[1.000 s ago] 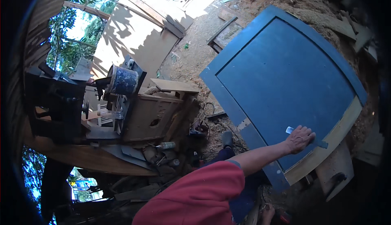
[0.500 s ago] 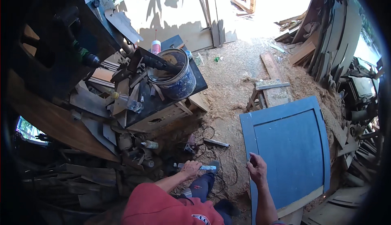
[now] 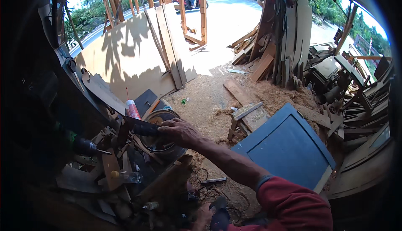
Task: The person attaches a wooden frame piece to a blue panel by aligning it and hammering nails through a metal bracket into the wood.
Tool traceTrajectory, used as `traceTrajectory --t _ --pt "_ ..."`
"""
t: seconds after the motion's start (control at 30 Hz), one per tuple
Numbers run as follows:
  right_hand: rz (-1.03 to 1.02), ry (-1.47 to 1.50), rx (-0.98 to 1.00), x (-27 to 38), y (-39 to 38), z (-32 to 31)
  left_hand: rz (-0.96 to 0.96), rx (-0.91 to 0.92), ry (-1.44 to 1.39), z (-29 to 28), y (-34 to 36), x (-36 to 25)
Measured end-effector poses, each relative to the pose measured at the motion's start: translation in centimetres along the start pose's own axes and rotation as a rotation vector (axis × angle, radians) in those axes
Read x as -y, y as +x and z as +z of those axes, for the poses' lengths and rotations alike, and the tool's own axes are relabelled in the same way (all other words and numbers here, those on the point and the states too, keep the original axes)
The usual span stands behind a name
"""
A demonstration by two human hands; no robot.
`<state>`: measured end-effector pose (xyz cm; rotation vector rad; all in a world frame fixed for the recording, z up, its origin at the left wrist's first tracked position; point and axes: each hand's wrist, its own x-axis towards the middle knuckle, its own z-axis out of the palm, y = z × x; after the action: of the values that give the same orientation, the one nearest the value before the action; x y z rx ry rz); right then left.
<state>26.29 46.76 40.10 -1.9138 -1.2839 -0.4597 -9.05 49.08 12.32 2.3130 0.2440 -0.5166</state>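
Observation:
My right hand (image 3: 181, 133) reaches across to the left, its fingers closed around the end of a long black-handled tool (image 3: 144, 127). That tool lies over the rim of a round bucket (image 3: 173, 114), and its exact kind is hard to make out. Low in the picture, my left hand (image 3: 203, 216) is dim and partly cut off by the lower edge. Its fingers look closed, but what they hold is lost in shadow. To the right rests a blue-grey panel door (image 3: 278, 149) with a raised frame and one curved end.
Beside the bucket stand a red-and-white sealant tube (image 3: 132, 109) and a clear bottle (image 3: 127, 177). A drill (image 3: 86, 146) juts in at left. A small wooden trestle (image 3: 247, 111) stands beyond the door. Wood scraps (image 3: 356, 118) pile up at right; shavings and cords cover the floor.
My right hand has moved from above the door, far left to the black-handled tool. My view has tilted up. My left hand, earlier gripping a flat bar-shaped tool, now sits lower in view.

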Motion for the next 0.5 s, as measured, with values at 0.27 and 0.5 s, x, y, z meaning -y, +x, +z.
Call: traceTrajectory --t 0.27,0.5 --pt "0.535 -0.011 -0.198 4.1 -26.2 -1.9 -0.052 0.279 0.138 -1.6 2.2 2.3" --pt "1.635 -0.164 0.373 15.6 -68.9 -7.7 0.197 0.517 0.435 3.6 8.5 -6.0"
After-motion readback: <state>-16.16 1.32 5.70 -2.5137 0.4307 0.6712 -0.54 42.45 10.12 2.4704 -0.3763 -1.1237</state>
